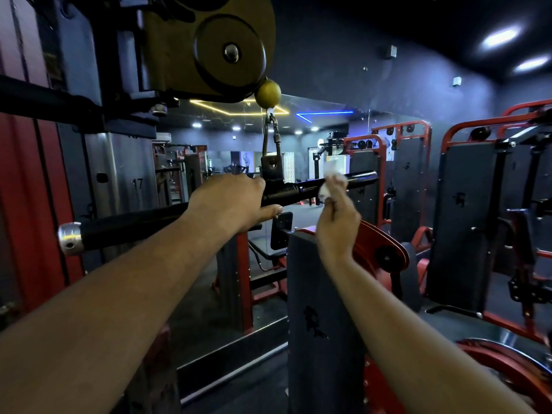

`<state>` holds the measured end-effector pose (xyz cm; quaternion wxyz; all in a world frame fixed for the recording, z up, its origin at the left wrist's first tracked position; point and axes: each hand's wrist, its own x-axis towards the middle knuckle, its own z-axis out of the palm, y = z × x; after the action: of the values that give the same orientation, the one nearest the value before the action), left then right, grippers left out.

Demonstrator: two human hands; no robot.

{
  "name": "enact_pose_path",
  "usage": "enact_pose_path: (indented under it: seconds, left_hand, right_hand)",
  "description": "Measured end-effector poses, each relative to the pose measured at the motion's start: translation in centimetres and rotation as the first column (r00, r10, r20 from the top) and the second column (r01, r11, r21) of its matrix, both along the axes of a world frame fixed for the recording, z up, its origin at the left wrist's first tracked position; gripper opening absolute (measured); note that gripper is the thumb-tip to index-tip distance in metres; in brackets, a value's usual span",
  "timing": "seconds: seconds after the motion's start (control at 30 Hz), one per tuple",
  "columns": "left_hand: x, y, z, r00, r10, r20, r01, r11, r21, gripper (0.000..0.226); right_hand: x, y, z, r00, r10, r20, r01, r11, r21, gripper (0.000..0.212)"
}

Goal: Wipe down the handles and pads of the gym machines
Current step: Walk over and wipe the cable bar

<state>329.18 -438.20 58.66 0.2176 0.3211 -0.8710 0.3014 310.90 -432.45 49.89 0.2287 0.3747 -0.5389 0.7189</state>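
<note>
- At the middle of the lat pulldown bar [298,191], my left hand [230,201] is wrapping the shaft just beside the hanger bracket [271,170], fingers over the top and thumb underneath, steadying it, I think, so it is not swinging on its carabiner [273,135].
- My right hand [337,216] is pinching a crumpled white wipe [330,185] and pressing it against the bar's right-hand section.
- Beyond my left hand, the rubber grip [134,224] is running out to its metal end cap [70,238], probably awaiting wiping.
- Below, a dark machine pad [316,294] is standing near my right forearm.
</note>
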Motion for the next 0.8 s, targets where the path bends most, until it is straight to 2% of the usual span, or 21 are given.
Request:
enact_pose_path:
  seconds: [0.1,0.17,0.23,0.33,0.4,0.5,0.53,0.6,0.7,0.77,0.8]
  left_hand:
    - [0.0,-0.4,-0.2,1.000,0.025,-0.018,-0.025,0.999,-0.031,0.059]
    - [0.0,-0.7,-0.3,0.999,0.034,-0.008,-0.034,0.998,-0.047,0.050]
    - [0.1,-0.9,-0.2,1.000,0.029,-0.004,-0.029,0.999,-0.039,0.050]
    - [0.2,-0.6,-0.1,0.999,0.037,0.010,-0.037,0.998,-0.056,0.060]
    - [0.1,-0.4,0.1,0.997,0.067,0.026,-0.065,0.995,-0.070,0.063]
    - [-0.1,-0.4,-0.1,0.997,0.073,0.025,-0.072,0.996,-0.052,0.064]
    - [-0.2,-0.6,-0.1,0.998,0.059,0.022,-0.058,0.998,-0.039,0.064]
    - [-0.3,-0.9,-0.2,0.999,0.041,0.011,-0.041,0.999,-0.017,0.063]
    - [-0.1,-1.0,-0.1,0.999,0.048,-0.001,-0.048,0.999,-0.025,0.064]
    - [0.1,-1.1,-0.1,0.998,0.058,0.008,-0.057,0.997,-0.052,0.065]
    - [0.1,-1.2,-0.1,0.998,0.062,0.011,-0.061,0.997,-0.054,0.064]
  right_hand:
    - [3.6,-0.3,-1.7,0.932,0.096,-0.351,-0.037,0.985,0.170,0.045]
    - [4.2,0.0,-1.4,0.863,0.104,-0.494,-0.006,0.981,0.195,0.043]
    - [2.9,0.5,-0.2,0.863,0.065,-0.501,0.018,0.987,0.158,0.044]
    - [-2.8,0.9,2.7,0.926,-0.101,-0.365,0.159,0.978,0.133,0.042]
    - [-8.3,1.1,4.5,0.923,-0.236,-0.304,0.315,0.918,0.243,0.041]
    - [-14.0,1.4,5.4,0.869,-0.366,-0.333,0.488,0.749,0.449,0.040]
    - [-14.4,1.3,5.5,0.861,-0.368,-0.352,0.503,0.721,0.476,0.038]
    - [-13.2,1.0,5.6,0.854,-0.332,-0.400,0.502,0.725,0.471,0.037]
    - [-8.7,0.3,5.7,0.862,-0.217,-0.459,0.430,0.791,0.434,0.041]
    - [-6.2,-0.1,5.4,0.876,-0.090,-0.473,0.330,0.827,0.455,0.039]
    - [-5.1,0.0,5.1,0.855,-0.022,-0.518,0.298,0.838,0.458,0.037]
